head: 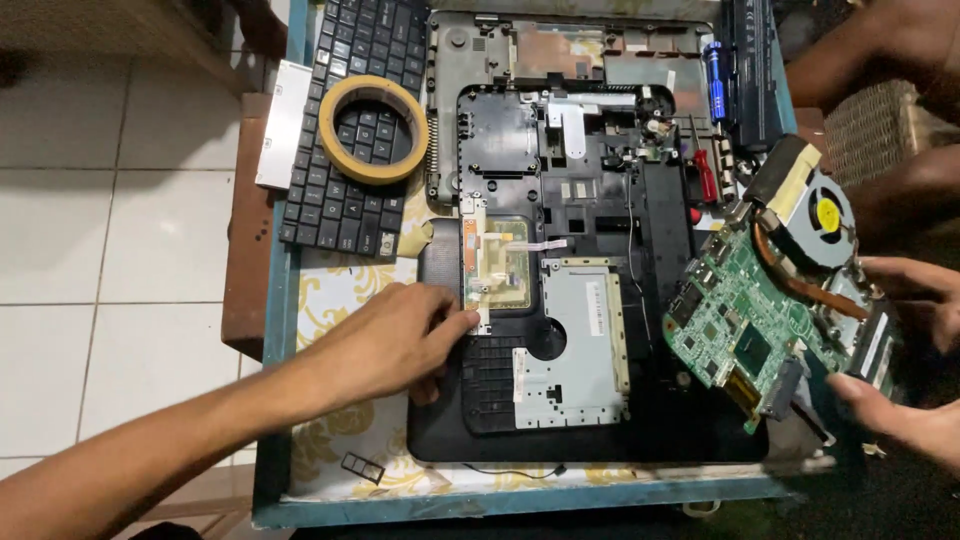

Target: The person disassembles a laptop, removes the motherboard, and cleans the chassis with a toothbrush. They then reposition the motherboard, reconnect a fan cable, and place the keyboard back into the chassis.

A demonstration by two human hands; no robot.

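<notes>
Matt plastic, bare metal, glossy board

The laptop shell (560,300) is matt black plastic with a dull grey metal plate (575,345); the green circuit board (750,335) shines, with a copper pipe (800,280).

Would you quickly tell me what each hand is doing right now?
Left hand: open, fingertips resting on the black plastic laptop base.
Right hand: grips the green circuit board.

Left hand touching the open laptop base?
Touching. The head view shows the left hand lying on the black laptop base, fingertips pressed by its small touchpad board, no gap.
</notes>
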